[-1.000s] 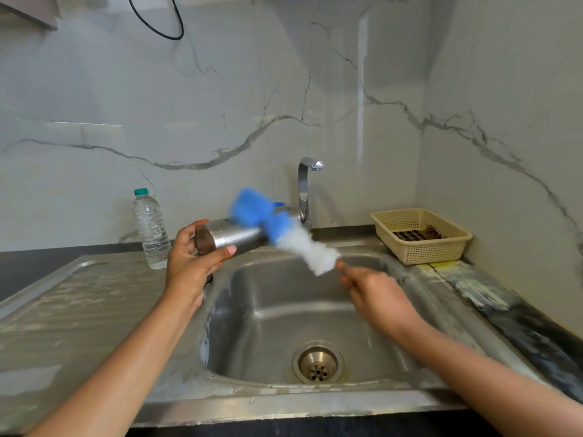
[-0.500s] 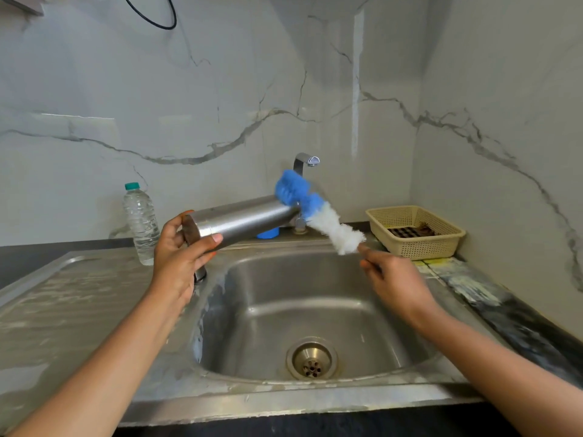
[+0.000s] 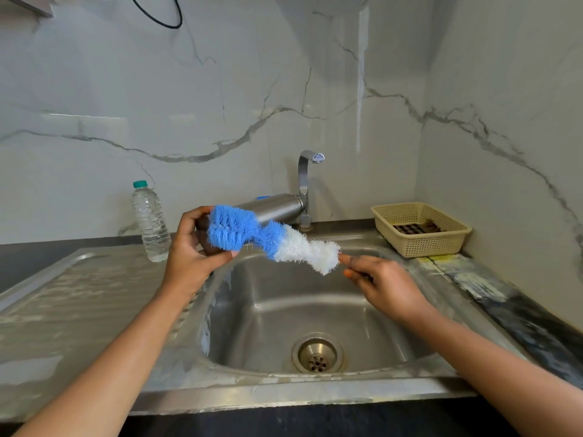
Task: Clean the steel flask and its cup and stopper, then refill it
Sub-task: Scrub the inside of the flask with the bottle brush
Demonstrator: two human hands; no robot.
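Left hand (image 3: 189, 260): fingers (image 3: 193, 217) wrapped round the near end of the steel flask (image 3: 273, 207). The flask is held roughly level above the sink (image 3: 258, 310), its far end pointing to 2 o'clock, close by the tap (image 3: 303, 181).

Right hand (image 3: 386, 287): thumb and forefinger pressed together on the handle end of the bottle brush (image 3: 274, 238); the handle itself is mostly hidden. The brush lies outside the flask, across its front. Blue bristles sit at the left hand, white bristles at the right hand.

Drain (image 3: 317, 354) at 6 o'clock in the basin. Water bottle (image 3: 150, 222) upright on the drainboard at 10 o'clock. Beige basket (image 3: 422, 247) on the surface at 2 o'clock.
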